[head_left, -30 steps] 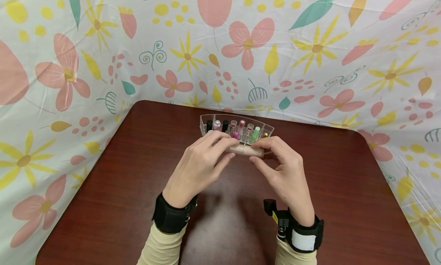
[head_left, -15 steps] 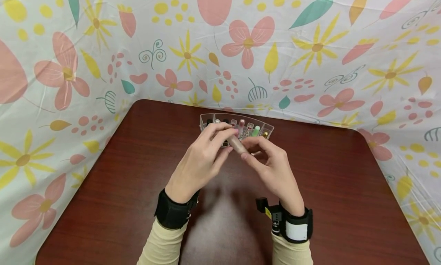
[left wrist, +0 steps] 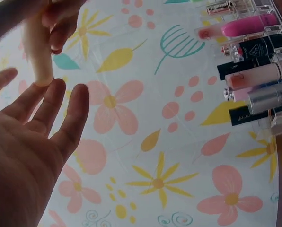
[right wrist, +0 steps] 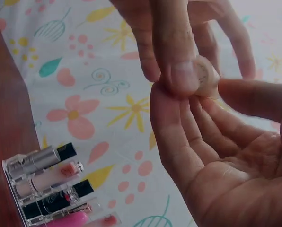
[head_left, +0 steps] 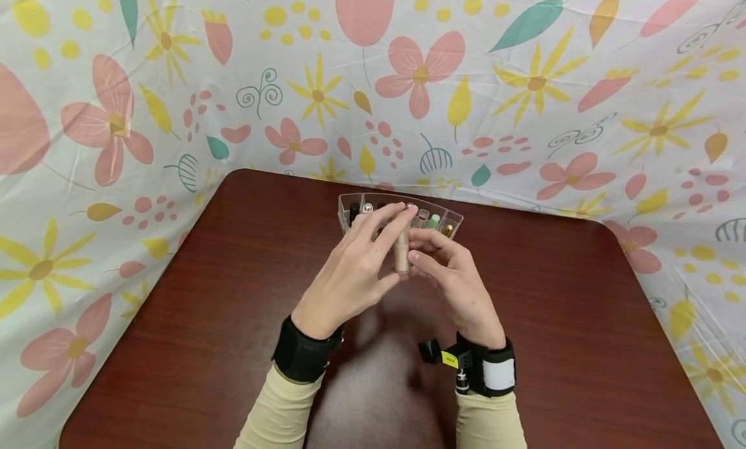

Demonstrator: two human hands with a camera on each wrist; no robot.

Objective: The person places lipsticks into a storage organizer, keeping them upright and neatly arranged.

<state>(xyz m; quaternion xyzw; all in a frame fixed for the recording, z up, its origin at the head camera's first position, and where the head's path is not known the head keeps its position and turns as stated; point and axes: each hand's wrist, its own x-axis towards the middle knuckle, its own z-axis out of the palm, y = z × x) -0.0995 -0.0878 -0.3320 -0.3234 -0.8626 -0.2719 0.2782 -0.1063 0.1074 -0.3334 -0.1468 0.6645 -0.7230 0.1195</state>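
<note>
A slim beige cosmetic tube [head_left: 402, 253] stands roughly upright between both hands, above the table. My left hand [head_left: 352, 267] spans it end to end: fingertips at the top, thumb at the lower end. In the left wrist view the left fingers [left wrist: 48, 106] are spread, and some of their tips meet one end of the tube [left wrist: 40, 56]. My right hand [head_left: 451, 274] pinches its side between thumb and fingers. The right wrist view shows the tube's end [right wrist: 207, 78] with small lettering, partly covered by the left thumb [right wrist: 179, 56].
Just behind the hands, a clear fan-shaped organizer [head_left: 458, 218] holds several lipsticks and glosses, partly hidden by the left hand. It stands near the back of the dark red-brown table [head_left: 559, 306]. A floral cloth [head_left: 524, 144] hangs behind and at both sides.
The tube has turned from lying sideways, through a slant, to upright. My right hand has shifted left, and the left fingers have straightened over the top end.
</note>
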